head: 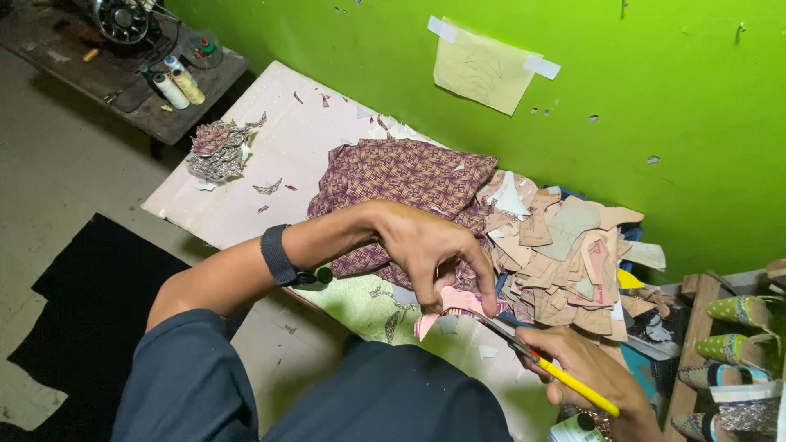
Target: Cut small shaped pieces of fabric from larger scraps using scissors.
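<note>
My left hand pinches a small pink cut-out piece between thumb and fingers, just above my lap. My right hand grips yellow-handled scissors, whose metal blades reach left to the edge of the pink piece. A dark band sits on my left wrist. Behind my hands lies folded purple woven-pattern fabric on a pale board. A heap of tan and pink cut pieces is piled to its right.
A green wall with a taped paper pattern rises behind the board. Thread spools and a sewing machine stand on a dark table at top left. Patterned scraps lie on the board's left. Decorated shoes sit on a wooden rack at right.
</note>
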